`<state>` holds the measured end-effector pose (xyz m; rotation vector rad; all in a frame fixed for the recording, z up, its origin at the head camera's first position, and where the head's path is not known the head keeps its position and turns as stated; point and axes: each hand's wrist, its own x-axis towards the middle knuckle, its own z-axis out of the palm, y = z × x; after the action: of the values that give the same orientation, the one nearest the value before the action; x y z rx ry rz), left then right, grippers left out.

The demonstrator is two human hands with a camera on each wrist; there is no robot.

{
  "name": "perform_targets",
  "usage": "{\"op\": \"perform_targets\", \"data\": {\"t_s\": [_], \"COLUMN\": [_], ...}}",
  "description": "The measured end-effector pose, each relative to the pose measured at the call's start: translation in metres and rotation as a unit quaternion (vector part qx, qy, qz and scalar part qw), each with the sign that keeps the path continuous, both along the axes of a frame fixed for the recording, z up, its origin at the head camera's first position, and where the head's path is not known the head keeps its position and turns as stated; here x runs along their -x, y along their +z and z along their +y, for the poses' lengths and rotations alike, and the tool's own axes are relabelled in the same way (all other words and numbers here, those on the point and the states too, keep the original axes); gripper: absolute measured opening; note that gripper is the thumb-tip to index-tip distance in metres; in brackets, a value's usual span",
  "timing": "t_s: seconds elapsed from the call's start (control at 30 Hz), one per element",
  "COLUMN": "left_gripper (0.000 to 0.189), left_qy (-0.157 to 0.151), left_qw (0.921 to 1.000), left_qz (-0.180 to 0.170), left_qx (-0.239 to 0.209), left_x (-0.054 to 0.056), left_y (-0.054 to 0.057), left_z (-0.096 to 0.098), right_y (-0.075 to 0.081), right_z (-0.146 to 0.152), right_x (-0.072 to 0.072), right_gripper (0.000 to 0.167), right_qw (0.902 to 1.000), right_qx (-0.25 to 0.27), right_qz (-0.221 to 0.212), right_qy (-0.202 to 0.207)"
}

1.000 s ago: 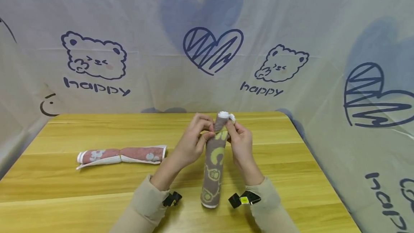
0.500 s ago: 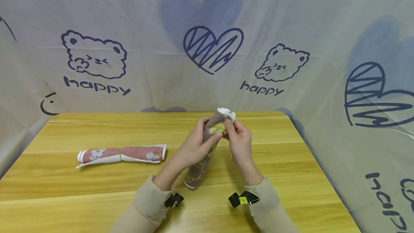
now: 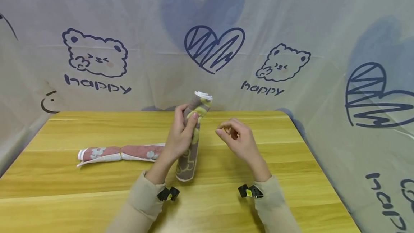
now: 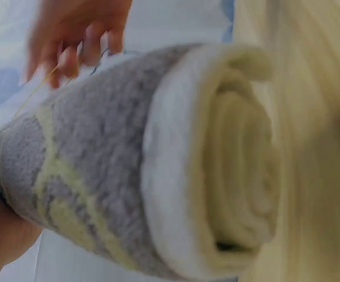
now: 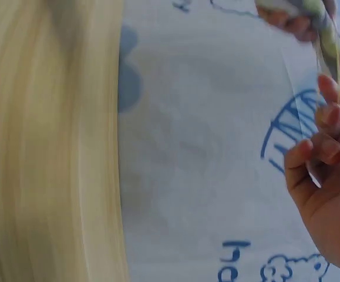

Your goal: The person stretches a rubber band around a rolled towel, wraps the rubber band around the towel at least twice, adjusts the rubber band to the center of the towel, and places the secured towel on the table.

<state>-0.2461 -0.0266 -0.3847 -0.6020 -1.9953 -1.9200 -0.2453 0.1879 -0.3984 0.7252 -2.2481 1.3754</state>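
Note:
My left hand [image 3: 178, 136] grips a rolled grey-brown towel [image 3: 187, 163] with yellow patterns, thumb across its upper part. The roll is tilted, its white-edged top leaning to the right and away. To its right, my right hand [image 3: 240, 139] holds a thin yellow rubber band [image 5: 339, 59] with curled fingers. In the right wrist view, two strands of the band run from the fingers to the towel, stretched. The left wrist view has the towel's spiral white end up close; how the band loops round the far side is hidden.
A second rolled towel [image 3: 136, 151], pink with pale blue flowers and a band round its middle, lies at the left on the wooden table [image 3: 81, 190]. A printed cloth [image 3: 155, 64] hangs behind the table and along its sides.
The grey-brown towel has moved left and up in my left hand, which now wraps round it. My right hand has drawn away from the towel, stretching the rubber band.

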Motion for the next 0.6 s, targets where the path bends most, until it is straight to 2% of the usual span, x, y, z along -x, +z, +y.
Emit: {"op": "perform_targets", "data": {"t_s": [0.03, 0.1, 0.2, 0.27, 0.33, 0.43, 0.6], "left_gripper": [0.036, 0.036, 0.038, 0.039, 0.040, 0.039, 0.040], "left_qy": [0.006, 0.017, 0.029, 0.035, 0.040, 0.044, 0.033], "left_qw": [0.9999, 0.9995, 0.9993, 0.9993, 0.9991, 0.9990, 0.9984], "left_qz": [-0.001, -0.001, 0.001, 0.002, 0.002, 0.002, 0.007], "left_qx": [-0.012, -0.027, -0.023, -0.015, -0.009, -0.003, 0.045], "left_x": [0.0012, 0.0025, 0.0047, 0.0056, 0.0062, 0.0071, 0.0057], "left_y": [0.0007, 0.0010, -0.0004, -0.0024, -0.0039, -0.0054, -0.0051], "left_z": [-0.0029, -0.0075, -0.0102, -0.0094, -0.0080, -0.0063, -0.0053], "right_y": [-0.0010, -0.0032, -0.0054, -0.0049, -0.0031, 0.0003, 0.0025], "right_z": [0.0029, 0.0075, 0.0116, 0.0122, 0.0115, 0.0098, 0.0073], "right_x": [0.0011, 0.0034, 0.0063, 0.0051, 0.0030, -0.0007, -0.0026], "right_gripper": [0.005, 0.011, 0.017, 0.014, 0.011, 0.023, 0.031], "right_qw": [0.9995, 0.9983, 0.9985, 0.9972, 0.9911, 0.9765, 0.9646], "right_qx": [-0.026, -0.045, -0.032, -0.010, 0.004, 0.017, 0.008], "right_qz": [0.018, 0.038, 0.035, 0.009, -0.026, -0.077, -0.108], "right_qy": [-0.003, 0.000, 0.027, 0.074, 0.130, 0.201, 0.241]}}
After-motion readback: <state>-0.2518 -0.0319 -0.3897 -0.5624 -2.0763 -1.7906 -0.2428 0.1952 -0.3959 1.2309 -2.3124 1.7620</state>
